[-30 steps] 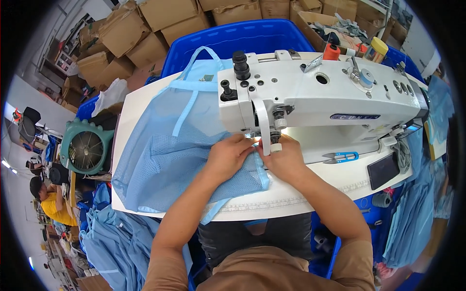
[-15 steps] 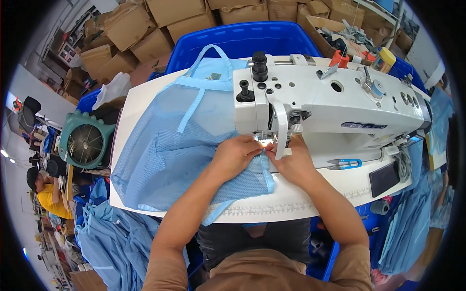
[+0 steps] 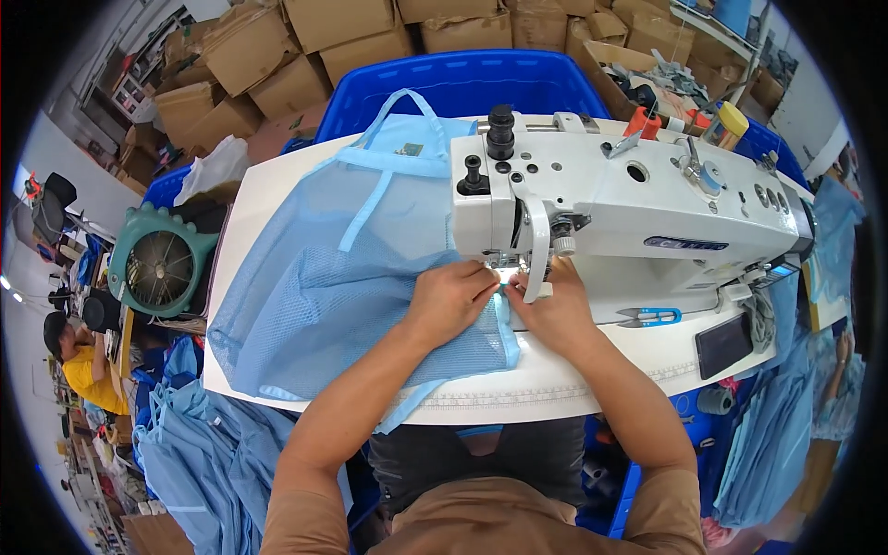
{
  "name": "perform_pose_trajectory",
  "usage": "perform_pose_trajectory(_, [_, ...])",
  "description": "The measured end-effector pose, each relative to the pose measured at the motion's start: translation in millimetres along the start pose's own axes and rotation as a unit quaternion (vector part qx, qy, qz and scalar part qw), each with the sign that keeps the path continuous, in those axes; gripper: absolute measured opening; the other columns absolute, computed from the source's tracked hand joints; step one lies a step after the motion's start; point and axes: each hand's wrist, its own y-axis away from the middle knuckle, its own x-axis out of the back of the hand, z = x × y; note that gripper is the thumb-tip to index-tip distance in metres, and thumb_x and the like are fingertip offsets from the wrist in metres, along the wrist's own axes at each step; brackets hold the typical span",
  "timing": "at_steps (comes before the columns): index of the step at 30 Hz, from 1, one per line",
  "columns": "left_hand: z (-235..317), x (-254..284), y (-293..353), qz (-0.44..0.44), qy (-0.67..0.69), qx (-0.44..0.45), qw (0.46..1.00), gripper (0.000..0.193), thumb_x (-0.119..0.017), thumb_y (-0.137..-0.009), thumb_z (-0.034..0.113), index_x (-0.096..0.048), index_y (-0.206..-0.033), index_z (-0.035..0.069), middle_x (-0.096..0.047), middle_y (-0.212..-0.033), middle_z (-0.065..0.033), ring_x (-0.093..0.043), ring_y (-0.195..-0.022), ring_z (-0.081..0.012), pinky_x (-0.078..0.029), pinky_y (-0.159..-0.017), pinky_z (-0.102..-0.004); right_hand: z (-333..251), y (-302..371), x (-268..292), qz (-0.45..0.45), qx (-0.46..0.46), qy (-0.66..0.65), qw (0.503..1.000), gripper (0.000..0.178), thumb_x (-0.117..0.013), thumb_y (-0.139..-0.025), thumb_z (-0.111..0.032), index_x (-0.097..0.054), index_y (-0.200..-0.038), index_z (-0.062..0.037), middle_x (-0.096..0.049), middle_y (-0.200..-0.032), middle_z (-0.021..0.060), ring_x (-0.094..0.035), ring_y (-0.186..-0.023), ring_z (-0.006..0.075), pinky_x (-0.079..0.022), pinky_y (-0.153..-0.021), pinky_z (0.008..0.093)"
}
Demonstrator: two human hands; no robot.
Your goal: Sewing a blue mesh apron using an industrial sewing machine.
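A light blue mesh bag [image 3: 314, 264] with solid blue trim and a handle loop lies spread over the left of the sewing table. Its right edge runs under the needle area of a white sewing machine [image 3: 601, 199], where a small lamp glows. My left hand [image 3: 450, 301] is closed on the bag's trim just left of the presser foot, with mesh bunched beneath it. Close by on the right, my right hand [image 3: 559, 314] pinches the same edge, thumb and forefinger near the needle. The machine's head partly hides my right fingertips and the stitching spot.
Blue-handled thread snips [image 3: 649, 317] and a dark phone-like slab [image 3: 724, 346] lie right of my hands. A measuring tape strip [image 3: 518, 398] follows the table's front edge. Behind stands a blue bin [image 3: 462, 74]; a green fan [image 3: 159, 265] is at left. Blue pieces [image 3: 213, 453] hang lower left.
The view has shifted slightly. Both hands stay beside the needle, still gripping the bag's edge; the bag lies almost as before.
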Motion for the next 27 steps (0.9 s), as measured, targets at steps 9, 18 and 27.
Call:
perform_pose_trajectory(9, [-1,1,0,-0.009,0.057,0.019,0.998,0.008,-0.071,-0.094,0.014,-0.071,-0.097,0.006,-0.069,-0.095,-0.0114,-0.070,-0.085,-0.0366,-0.058,-0.073,-0.0477,-6,-3,14,0.014,0.079,0.007,0.997,0.022,-0.074,-0.090,-0.019,-0.068,-0.090,0.0017,-0.060,-0.089,0.0205,-0.060,-0.092,0.0411,-0.051,-0.082,0.0500])
perform_pose_trajectory(18, [-9,7,3,-0.041,0.089,0.073,0.992,0.010,-0.070,-0.094,0.013,-0.071,-0.097,0.003,-0.068,-0.100,-0.0143,-0.070,-0.089,-0.0385,-0.057,-0.078,-0.0484,-11,-2,3,-0.009,-0.015,-0.054,0.998,0.016,-0.080,-0.092,-0.019,-0.075,-0.101,-0.0061,-0.075,-0.085,0.0069,-0.073,-0.075,0.0221,-0.059,-0.072,0.0363])
perform_pose_trajectory(27, [-9,28,8,-0.113,0.127,0.069,0.983,0.017,-0.071,-0.095,0.012,-0.076,-0.105,0.000,-0.070,-0.109,-0.0162,-0.068,-0.103,-0.0354,-0.056,-0.090,-0.0440,-26,-9,5,-0.114,-0.202,-0.152,0.961,0.018,-0.076,-0.096,-0.025,-0.074,-0.101,-0.0080,-0.075,-0.087,-0.0001,-0.070,-0.075,0.0146,-0.054,-0.078,0.0322])
